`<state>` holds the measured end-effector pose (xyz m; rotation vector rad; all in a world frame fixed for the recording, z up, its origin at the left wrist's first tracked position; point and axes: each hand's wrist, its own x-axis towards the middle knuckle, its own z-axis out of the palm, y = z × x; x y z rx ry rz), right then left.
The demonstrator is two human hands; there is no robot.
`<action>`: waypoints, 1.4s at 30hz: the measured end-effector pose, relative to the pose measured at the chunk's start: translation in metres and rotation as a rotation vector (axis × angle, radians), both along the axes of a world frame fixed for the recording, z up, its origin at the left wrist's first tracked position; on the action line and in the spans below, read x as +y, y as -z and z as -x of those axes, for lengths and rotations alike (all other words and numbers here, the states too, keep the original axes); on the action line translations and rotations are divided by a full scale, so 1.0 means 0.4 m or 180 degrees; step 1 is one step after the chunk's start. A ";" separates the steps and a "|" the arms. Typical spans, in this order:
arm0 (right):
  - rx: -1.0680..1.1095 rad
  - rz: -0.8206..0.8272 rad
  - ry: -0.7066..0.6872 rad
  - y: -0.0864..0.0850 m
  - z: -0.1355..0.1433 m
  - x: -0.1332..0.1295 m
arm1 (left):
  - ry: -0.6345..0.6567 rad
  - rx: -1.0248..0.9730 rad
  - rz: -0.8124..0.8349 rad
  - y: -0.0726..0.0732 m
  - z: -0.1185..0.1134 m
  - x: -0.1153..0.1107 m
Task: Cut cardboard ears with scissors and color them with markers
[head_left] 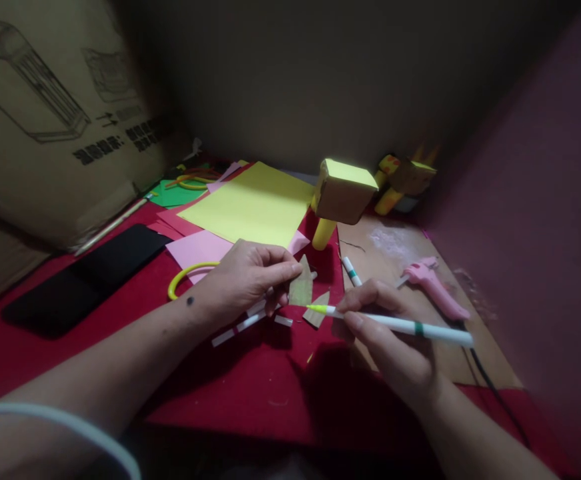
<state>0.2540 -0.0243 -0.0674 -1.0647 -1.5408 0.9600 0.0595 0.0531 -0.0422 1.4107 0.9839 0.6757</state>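
My left hand pinches a small pointed piece of brown cardboard above the red table cover. My right hand grips a white marker with a yellow-green tip that touches the cardboard piece's lower edge. A second small cardboard piece lies on the cover just under the tip. White paper strips lie below my left hand.
Yellow paper sheet and pink sheets lie behind. A cardboard block on a yellow leg, a pink glue gun on a cardboard mat, another marker, a yellow ring, a black pouch and a large carton surround them.
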 end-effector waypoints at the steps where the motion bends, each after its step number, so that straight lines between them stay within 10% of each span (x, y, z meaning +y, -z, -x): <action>1: -0.0021 -0.0044 0.0030 -0.002 0.001 0.001 | 0.0016 0.0014 -0.0010 0.002 0.000 0.000; 42: -0.0562 -0.0363 0.0149 -0.031 0.011 -0.001 | -0.0004 0.0204 -0.0198 0.004 -0.006 0.000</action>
